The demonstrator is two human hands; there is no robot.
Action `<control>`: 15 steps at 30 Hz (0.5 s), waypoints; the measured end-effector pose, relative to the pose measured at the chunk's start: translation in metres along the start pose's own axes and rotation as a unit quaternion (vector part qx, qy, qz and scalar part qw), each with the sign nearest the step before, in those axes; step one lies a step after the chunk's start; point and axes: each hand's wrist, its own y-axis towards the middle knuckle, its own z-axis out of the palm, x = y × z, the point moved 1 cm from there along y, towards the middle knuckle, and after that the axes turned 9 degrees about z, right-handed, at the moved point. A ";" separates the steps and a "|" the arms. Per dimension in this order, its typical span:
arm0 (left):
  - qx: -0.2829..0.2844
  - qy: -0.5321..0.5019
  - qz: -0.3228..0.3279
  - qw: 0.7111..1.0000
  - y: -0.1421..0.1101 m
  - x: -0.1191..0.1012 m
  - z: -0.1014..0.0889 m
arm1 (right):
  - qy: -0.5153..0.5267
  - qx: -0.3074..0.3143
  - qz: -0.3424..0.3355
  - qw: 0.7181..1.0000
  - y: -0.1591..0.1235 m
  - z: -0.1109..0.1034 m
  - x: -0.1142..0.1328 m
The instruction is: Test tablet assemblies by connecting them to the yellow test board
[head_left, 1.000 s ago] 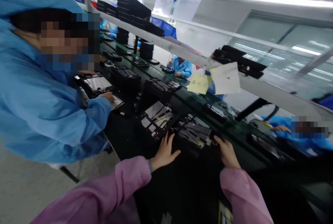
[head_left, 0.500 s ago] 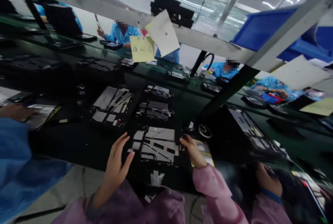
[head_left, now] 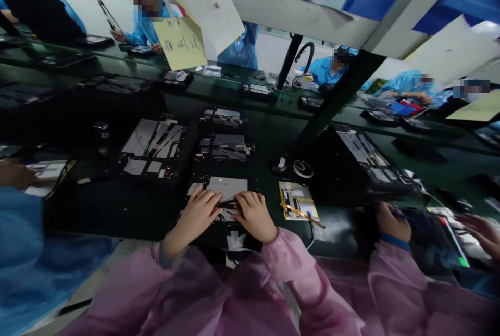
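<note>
An opened device tray [head_left: 224,188] with grey plates and black strips lies at the near edge of the dark bench. My left hand [head_left: 197,213] rests on its left half, fingers bent down onto the parts. My right hand [head_left: 255,214] lies on its right half, fingers curled and pressing, close to the left hand. What the fingertips touch is hidden under them. Both arms wear pink sleeves.
Further opened trays [head_left: 152,151] [head_left: 223,147] lie behind. A yellow-edged card [head_left: 297,201] and a tape roll [head_left: 303,169] sit to the right. A neighbour in pink holds a pen [head_left: 402,216] at right; a blue sleeve [head_left: 23,252] is at left. A slanted black post [head_left: 332,104] and paper notes [head_left: 182,41] hang ahead.
Both hands moved from the tray's outer edges inward onto its top. The view swung right and tilted down, leaving the person in blue mostly out of frame.
</note>
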 end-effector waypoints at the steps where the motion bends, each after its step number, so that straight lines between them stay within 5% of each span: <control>1: 0.005 -0.002 0.004 1.000 0.002 -0.001 -0.001 | -0.017 -0.001 0.010 1.000 0.002 0.002 0.002; 8: 0.023 -0.053 0.007 0.998 0.011 -0.001 -0.006 | -0.066 0.004 -0.012 0.998 0.013 0.003 0.001; 12: -0.101 -0.093 -0.063 0.989 0.002 0.002 -0.026 | -0.014 -0.074 0.068 0.995 0.005 0.006 -0.003; 15: -0.197 -0.105 -0.166 0.961 -0.026 0.011 -0.036 | 0.129 -0.178 0.184 0.958 -0.012 0.011 -0.020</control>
